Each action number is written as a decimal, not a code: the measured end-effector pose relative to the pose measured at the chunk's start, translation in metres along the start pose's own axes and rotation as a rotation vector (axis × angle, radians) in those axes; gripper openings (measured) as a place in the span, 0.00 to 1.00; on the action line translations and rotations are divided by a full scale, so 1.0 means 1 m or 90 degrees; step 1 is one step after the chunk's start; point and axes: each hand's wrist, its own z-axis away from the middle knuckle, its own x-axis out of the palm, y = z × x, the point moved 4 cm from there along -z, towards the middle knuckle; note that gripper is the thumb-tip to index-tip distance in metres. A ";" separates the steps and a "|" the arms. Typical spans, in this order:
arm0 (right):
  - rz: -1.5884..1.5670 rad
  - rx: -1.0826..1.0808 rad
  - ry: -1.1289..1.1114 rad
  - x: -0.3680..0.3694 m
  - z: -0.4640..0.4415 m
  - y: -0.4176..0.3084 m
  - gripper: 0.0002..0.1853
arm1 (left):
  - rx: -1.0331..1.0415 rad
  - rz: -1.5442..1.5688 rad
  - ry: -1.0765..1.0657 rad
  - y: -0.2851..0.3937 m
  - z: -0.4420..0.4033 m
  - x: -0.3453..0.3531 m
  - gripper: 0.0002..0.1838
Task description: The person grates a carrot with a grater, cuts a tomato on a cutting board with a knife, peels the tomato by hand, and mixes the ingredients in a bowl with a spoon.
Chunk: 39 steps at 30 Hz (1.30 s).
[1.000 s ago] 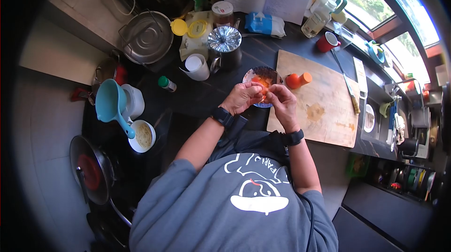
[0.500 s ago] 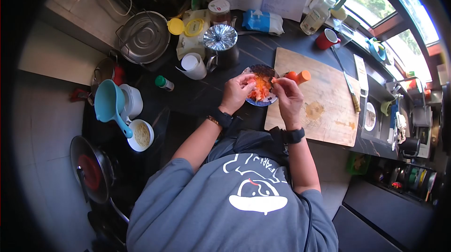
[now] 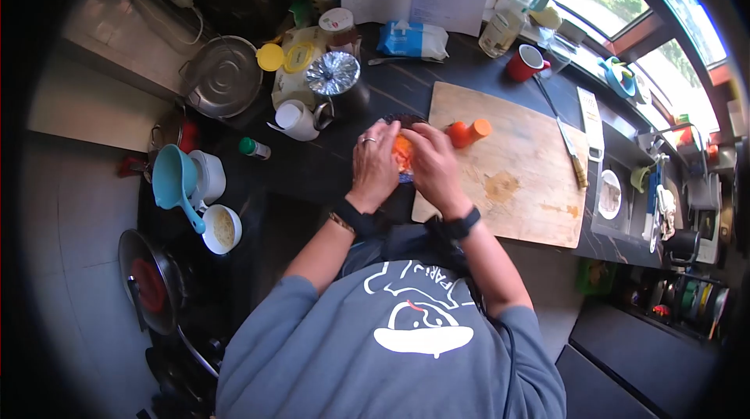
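A small patterned plate (image 3: 405,178) of chopped orange-red food (image 3: 402,155) sits just left of the wooden cutting board (image 3: 516,177). My left hand (image 3: 376,163), with a ring on one finger, is closed around the plate's left side. On the right side my right hand (image 3: 434,163) grips it, fingers curved over the rim. The hands cover much of the plate and hide some fingertips. A red tomato (image 3: 456,135) and an orange carrot piece (image 3: 480,129) rest together on the board's upper left part.
A foil-topped metal jug (image 3: 334,77) stands behind the plate, near a white cup (image 3: 293,117). A green-capped bottle (image 3: 254,149) and a white bowl (image 3: 222,229) are at left. The knife (image 3: 564,134) lies along the board's right side, near the sink (image 3: 631,204).
My hands have stopped pinching above the food and come down around the plate's sides. The view has shifted, so the counter items appear further left.
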 end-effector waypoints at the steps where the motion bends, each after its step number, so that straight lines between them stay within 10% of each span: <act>1: 0.028 0.054 -0.142 0.012 0.014 0.016 0.16 | -0.008 0.012 0.004 -0.003 0.005 0.008 0.27; 2: 0.057 0.106 -0.274 0.022 0.026 0.033 0.14 | -0.007 0.022 0.011 -0.007 0.003 0.013 0.28; 7: -0.154 0.170 -0.037 -0.047 0.005 0.046 0.12 | -0.051 0.073 0.040 -0.004 0.011 0.015 0.25; 19: 0.261 0.482 -0.015 -0.208 0.041 0.307 0.18 | -0.106 0.117 0.045 0.011 0.033 0.013 0.15; 39: 0.552 0.452 -0.139 -0.187 -0.022 0.413 0.13 | -0.241 -0.002 0.080 0.012 0.082 0.003 0.19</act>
